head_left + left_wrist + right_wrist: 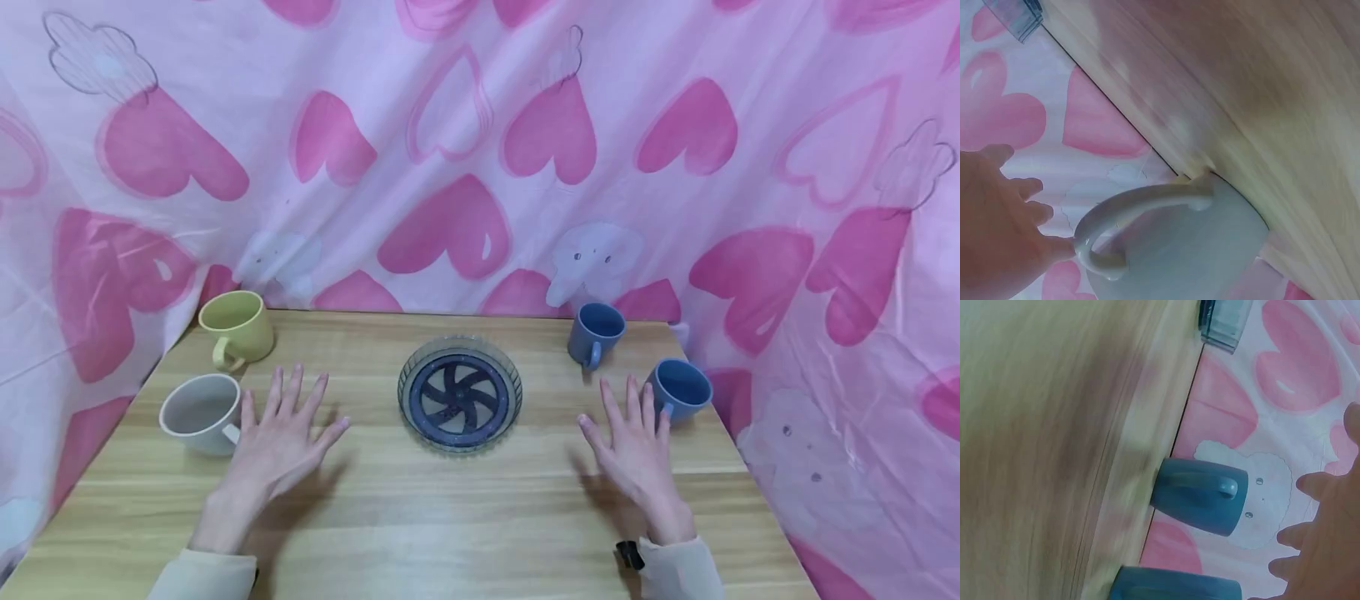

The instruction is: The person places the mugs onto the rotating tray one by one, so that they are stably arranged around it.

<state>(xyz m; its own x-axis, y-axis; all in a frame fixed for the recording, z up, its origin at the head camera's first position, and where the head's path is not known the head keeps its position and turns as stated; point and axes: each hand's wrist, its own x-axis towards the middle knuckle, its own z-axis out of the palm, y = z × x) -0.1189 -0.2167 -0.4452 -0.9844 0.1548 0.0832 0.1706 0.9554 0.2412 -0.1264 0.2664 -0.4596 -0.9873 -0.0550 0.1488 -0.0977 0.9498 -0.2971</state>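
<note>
My left hand (273, 446) is spread with straight fingers just right of a white mug (201, 414), whose handle points toward it. In the left wrist view the white mug (1191, 250) fills the lower middle, beside the fingers. On the other side, my right hand (635, 454) is held with fingers spread near a blue mug (682, 390); its fingertips overlap that mug's handle in the head view, and I cannot tell whether they touch. Neither hand holds anything. Between them stands a round clear dish (460, 396) with a dark spiral-spoked disc inside.
A yellow mug (238, 331) stands at the table's back left corner. Another blue mug (597, 335) is at the back right, behind the first. The wooden table (435, 533) meets a pink heart-patterned cloth (450, 225) at its back and sides.
</note>
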